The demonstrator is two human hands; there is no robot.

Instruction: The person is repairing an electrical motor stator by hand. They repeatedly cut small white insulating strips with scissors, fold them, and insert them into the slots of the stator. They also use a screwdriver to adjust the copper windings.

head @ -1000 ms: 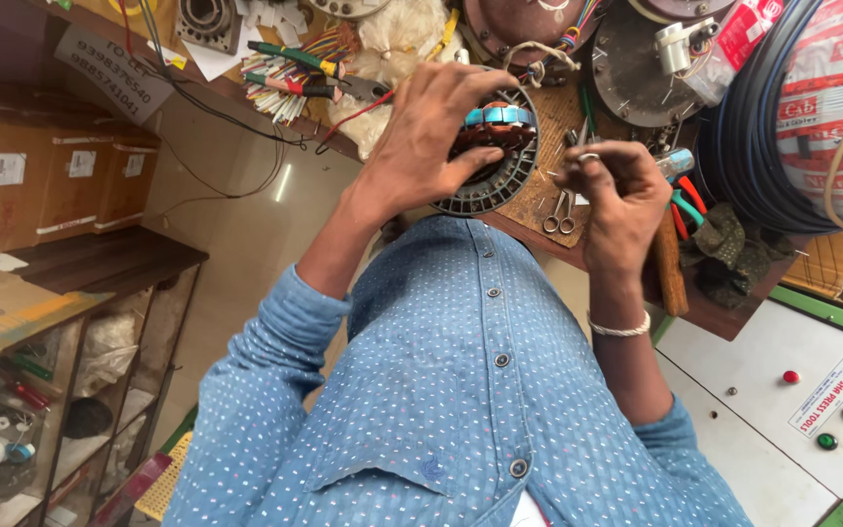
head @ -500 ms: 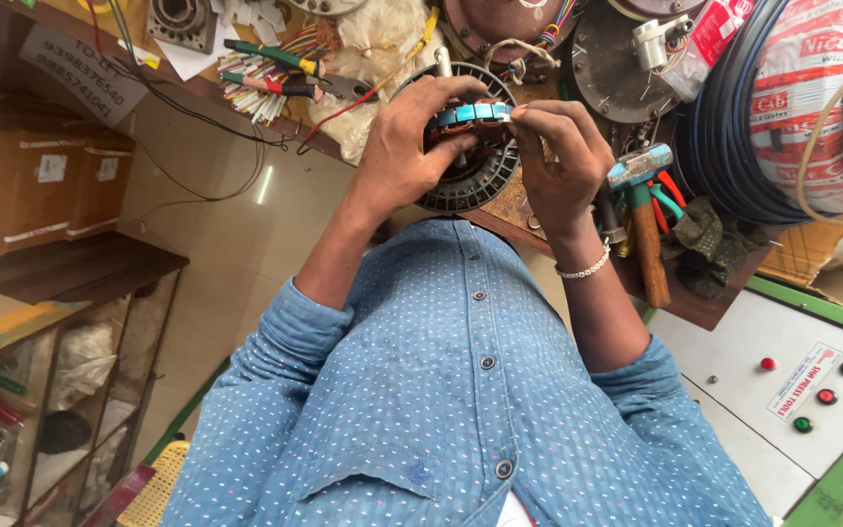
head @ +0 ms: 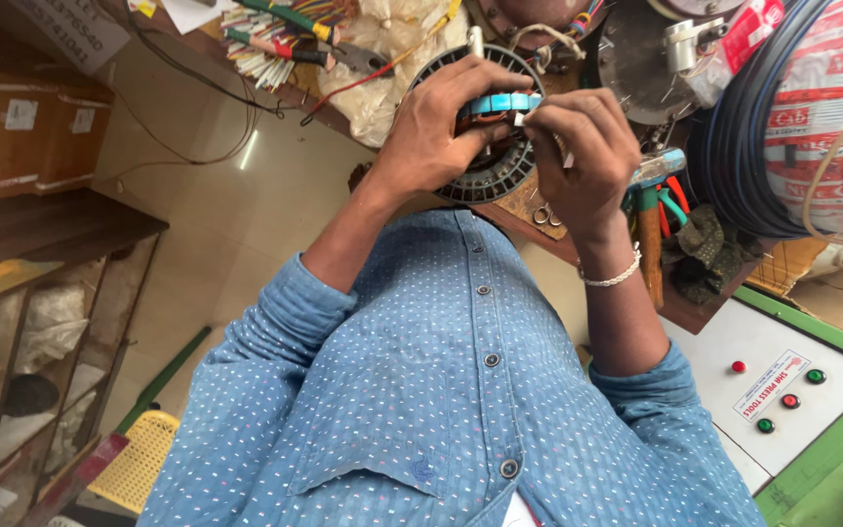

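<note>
Left hand point(head: 436, 132) clenched round rim of motor stator point(head: 485, 171), held up off cluttered bench point(head: 529, 210).
Right hand point(head: 582, 156) pinched at teal insulation strip point(head: 500, 101) on stator top; small white piece between fingertips, possibly sleeve, view poor.
Step judged: dressing winding insulation. Next move would need steady grip, fine pinch.
Far left of stator: brown cartons point(head: 21, 137), white square labels.
Right: red-and-white wrapped wire coil point(head: 817, 98).
Below right: grey control panel point(head: 734, 342), white rectangular sticker point(head: 771, 383).
</note>
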